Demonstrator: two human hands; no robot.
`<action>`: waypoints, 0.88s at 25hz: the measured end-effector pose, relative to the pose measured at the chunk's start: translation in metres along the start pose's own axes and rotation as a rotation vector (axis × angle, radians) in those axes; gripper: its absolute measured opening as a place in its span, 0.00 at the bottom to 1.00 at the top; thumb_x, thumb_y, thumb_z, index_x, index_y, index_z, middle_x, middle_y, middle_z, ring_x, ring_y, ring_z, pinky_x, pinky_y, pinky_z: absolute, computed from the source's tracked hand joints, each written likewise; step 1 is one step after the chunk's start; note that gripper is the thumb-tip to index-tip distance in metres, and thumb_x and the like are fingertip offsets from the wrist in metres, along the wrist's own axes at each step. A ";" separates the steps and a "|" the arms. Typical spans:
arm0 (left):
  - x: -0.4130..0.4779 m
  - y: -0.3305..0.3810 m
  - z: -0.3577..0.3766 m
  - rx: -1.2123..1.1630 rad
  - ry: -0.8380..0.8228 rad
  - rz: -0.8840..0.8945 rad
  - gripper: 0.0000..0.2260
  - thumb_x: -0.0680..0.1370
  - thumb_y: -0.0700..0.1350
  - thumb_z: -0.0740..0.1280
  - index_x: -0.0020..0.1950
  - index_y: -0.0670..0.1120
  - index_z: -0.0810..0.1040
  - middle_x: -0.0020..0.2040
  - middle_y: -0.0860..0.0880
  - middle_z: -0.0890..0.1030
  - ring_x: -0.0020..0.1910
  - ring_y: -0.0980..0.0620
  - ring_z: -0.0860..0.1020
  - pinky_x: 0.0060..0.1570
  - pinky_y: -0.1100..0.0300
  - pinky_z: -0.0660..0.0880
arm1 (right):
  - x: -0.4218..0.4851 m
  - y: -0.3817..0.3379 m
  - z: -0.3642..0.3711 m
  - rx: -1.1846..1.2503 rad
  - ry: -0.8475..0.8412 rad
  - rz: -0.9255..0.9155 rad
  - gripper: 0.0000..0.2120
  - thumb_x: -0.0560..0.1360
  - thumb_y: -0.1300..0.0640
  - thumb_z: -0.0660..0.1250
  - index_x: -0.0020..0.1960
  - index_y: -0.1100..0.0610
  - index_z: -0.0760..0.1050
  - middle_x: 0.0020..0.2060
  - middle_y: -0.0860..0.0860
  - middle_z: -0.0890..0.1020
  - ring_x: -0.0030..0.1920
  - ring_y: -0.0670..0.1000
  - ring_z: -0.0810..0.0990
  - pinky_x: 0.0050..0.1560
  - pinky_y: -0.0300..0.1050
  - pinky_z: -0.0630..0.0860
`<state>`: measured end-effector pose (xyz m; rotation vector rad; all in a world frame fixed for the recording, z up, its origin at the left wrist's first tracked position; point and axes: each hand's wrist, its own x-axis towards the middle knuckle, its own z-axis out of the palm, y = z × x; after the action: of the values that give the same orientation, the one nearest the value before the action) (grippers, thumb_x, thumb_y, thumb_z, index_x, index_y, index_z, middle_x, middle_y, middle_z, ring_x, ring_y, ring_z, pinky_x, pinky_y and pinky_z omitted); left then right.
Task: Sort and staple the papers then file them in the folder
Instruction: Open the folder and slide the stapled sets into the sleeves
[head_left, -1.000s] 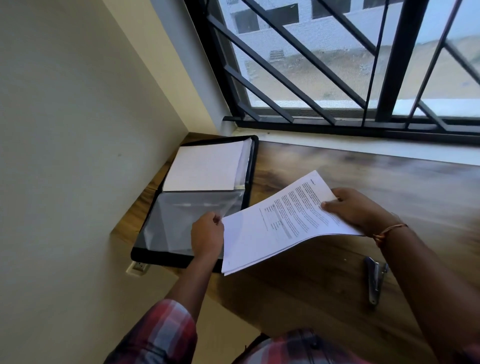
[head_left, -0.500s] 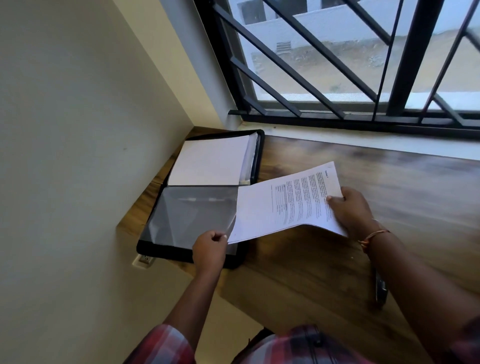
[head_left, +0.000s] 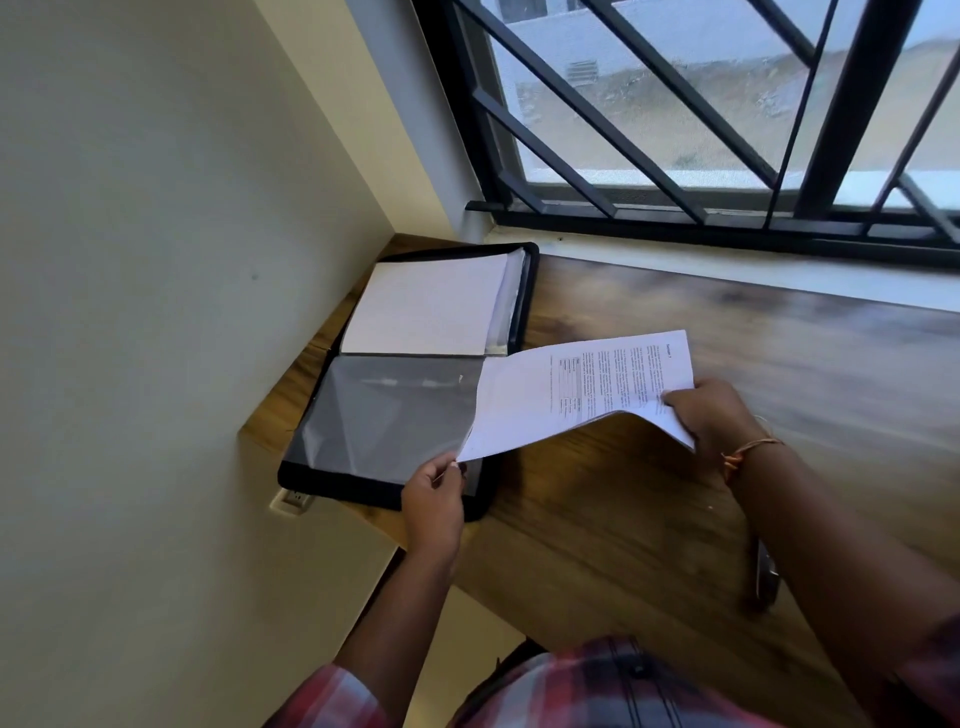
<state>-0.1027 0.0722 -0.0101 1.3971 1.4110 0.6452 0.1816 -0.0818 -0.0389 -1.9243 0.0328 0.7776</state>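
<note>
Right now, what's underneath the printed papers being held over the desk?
Beneath the lifted printed papers, the wooden desk shows in shadow. Their left end overlaps the open folder and its clear sleeve; the sleeve's right edge and the folder's rim there are covered.

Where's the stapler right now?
Head view, lower right: the stapler lies on the wooden desk, partly hidden by the right forearm, far from the open folder at the left corner.

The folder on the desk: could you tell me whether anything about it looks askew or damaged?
Yes. The folder lies at an angle, its near edge hanging over the desk edge, and its clear sleeve is creased. Nothing looks torn.
</note>
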 end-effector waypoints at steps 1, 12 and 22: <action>0.000 0.000 0.000 -0.049 -0.002 -0.014 0.07 0.82 0.41 0.67 0.54 0.51 0.83 0.53 0.49 0.85 0.54 0.52 0.83 0.59 0.54 0.80 | -0.001 -0.001 -0.002 -0.013 -0.010 0.013 0.15 0.80 0.65 0.67 0.65 0.69 0.77 0.62 0.62 0.81 0.48 0.58 0.78 0.48 0.50 0.74; -0.002 0.003 0.000 -0.215 -0.012 -0.100 0.05 0.82 0.44 0.68 0.49 0.47 0.83 0.50 0.49 0.86 0.53 0.52 0.84 0.50 0.61 0.79 | -0.011 0.001 0.006 0.016 0.078 0.001 0.12 0.77 0.62 0.68 0.59 0.63 0.81 0.56 0.60 0.84 0.51 0.61 0.83 0.54 0.57 0.81; 0.006 0.005 0.003 -0.057 0.132 -0.105 0.04 0.77 0.40 0.74 0.46 0.48 0.84 0.48 0.49 0.86 0.50 0.50 0.84 0.54 0.53 0.82 | -0.022 0.007 0.003 0.230 -0.105 0.113 0.12 0.82 0.66 0.64 0.64 0.64 0.76 0.55 0.58 0.81 0.47 0.57 0.83 0.46 0.54 0.81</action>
<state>-0.0975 0.0779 -0.0086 1.2453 1.5469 0.7141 0.1596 -0.0896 -0.0338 -1.6735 0.1609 0.9085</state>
